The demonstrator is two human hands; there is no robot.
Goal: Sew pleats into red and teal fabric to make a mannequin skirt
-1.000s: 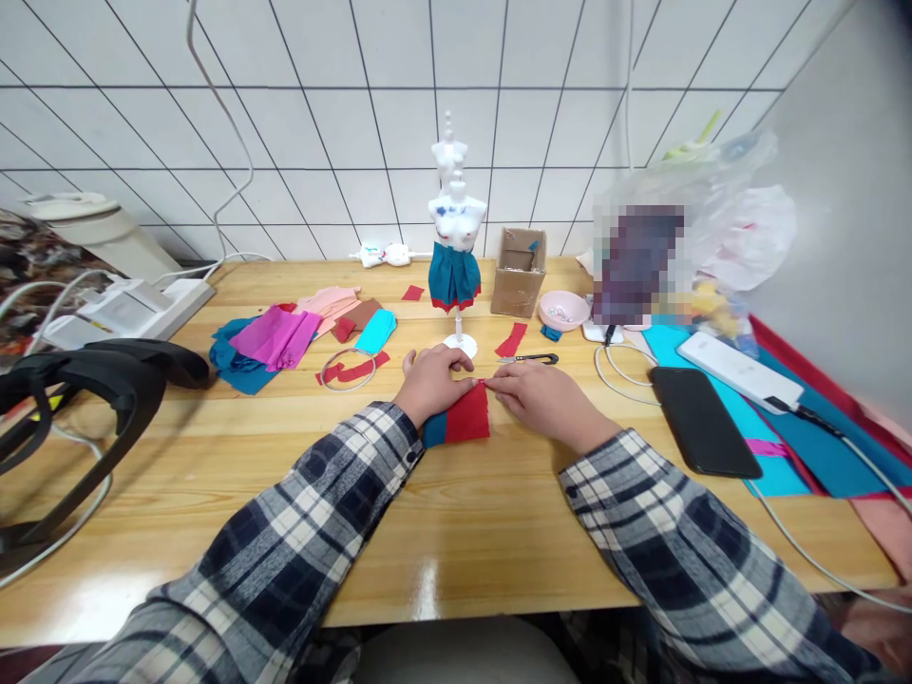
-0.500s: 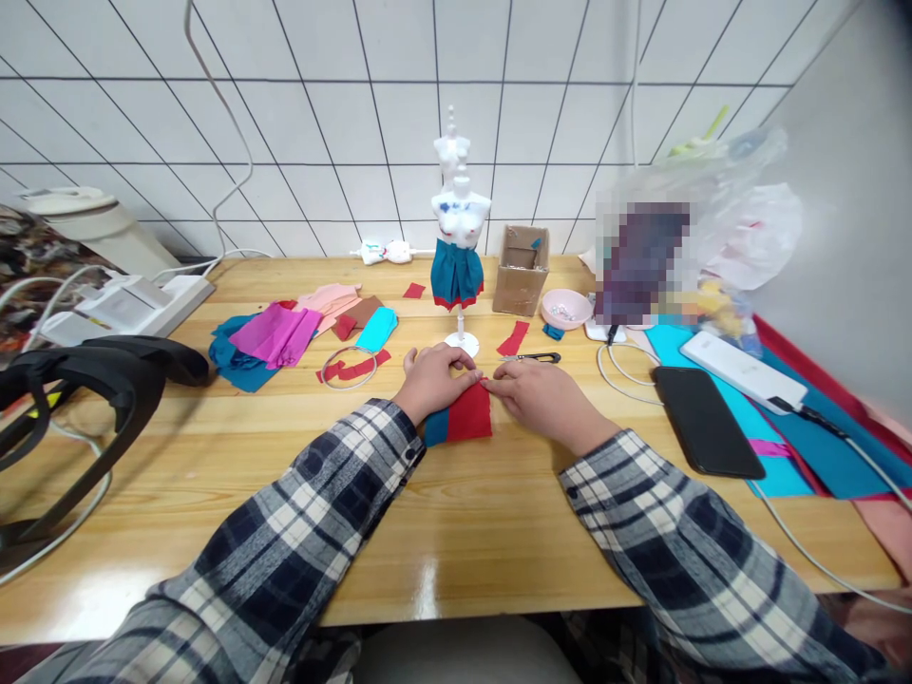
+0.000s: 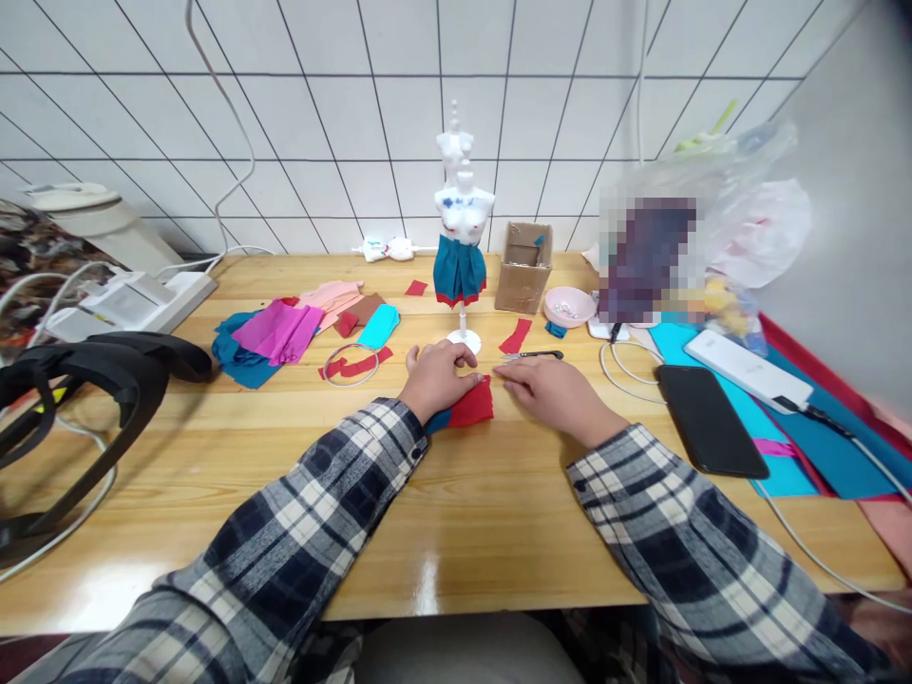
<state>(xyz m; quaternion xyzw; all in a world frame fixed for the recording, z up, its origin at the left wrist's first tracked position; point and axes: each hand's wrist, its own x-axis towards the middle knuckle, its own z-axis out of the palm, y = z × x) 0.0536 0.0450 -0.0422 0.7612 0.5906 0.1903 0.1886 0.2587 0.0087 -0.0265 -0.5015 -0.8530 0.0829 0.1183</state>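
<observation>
My left hand (image 3: 443,378) lies on a red and blue piece of cloth (image 3: 472,407), its thumb and fingers closed on the upper edge. The cloth rests on the table, red to the right, with a blue part partly under my wrist. My right hand (image 3: 545,389) is just to the right, apart from the cloth, with thumb and index finger pressed together; whatever they hold is too small to make out. Right behind it lies a small black-handled cutting tool (image 3: 534,355). A white mannequin (image 3: 465,209) wearing a blue skirt with a red hem (image 3: 460,271) stands behind my hands.
Coloured cloth scraps (image 3: 277,332) and a metal hoop (image 3: 351,366) lie left. Behind are a cardboard box (image 3: 524,271) and a pink bowl of small bits (image 3: 568,307). A black phone (image 3: 712,421) and cables are at right, a black headset (image 3: 135,408) at left.
My right hand has drawn slightly away from the cloth, leaving a gap. The cloth's near edge now sits higher and the visible piece looks shorter. My left hand stays on it.
</observation>
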